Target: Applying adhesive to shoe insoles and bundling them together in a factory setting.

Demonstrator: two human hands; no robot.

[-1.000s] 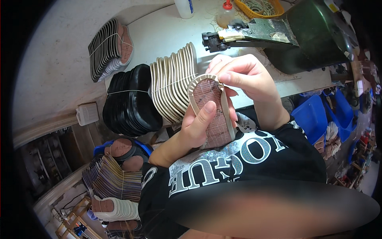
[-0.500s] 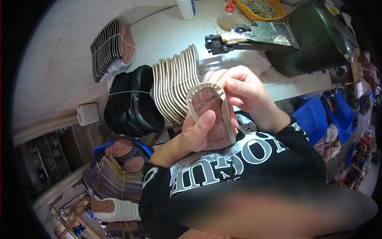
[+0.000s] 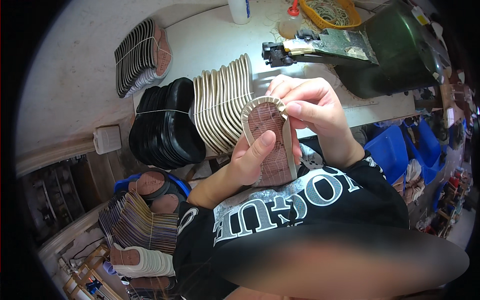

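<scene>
A shoe insole (image 3: 272,122) stands tilted in front of my chest, its brown underside facing me and a pleated cream edging folded over its rim. My left hand (image 3: 254,155) is closed around its lower left part, with the thumb pressed flat on the brown face. At the upper right rim, my right hand (image 3: 312,104) pinches the cream edging between thumb and fingers. The insole hides some of the fingers of both hands. Just beyond it, a tied stack of cream insoles (image 3: 222,100) leans beside a tied bundle of black insoles (image 3: 167,122).
A green sewing machine (image 3: 390,50) stands on the white table (image 3: 200,37). Behind it are a yellow basket (image 3: 332,12), a red-tipped bottle (image 3: 290,22) and a white bottle (image 3: 240,11). Another tied stack (image 3: 142,57) lies far left. Blue bins (image 3: 390,152) stand at right; more insole stacks (image 3: 142,220) lie lower left.
Both hands and the insole have shifted slightly to the right and up. My right fingers have bent more closely over the edging at the upper right rim.
</scene>
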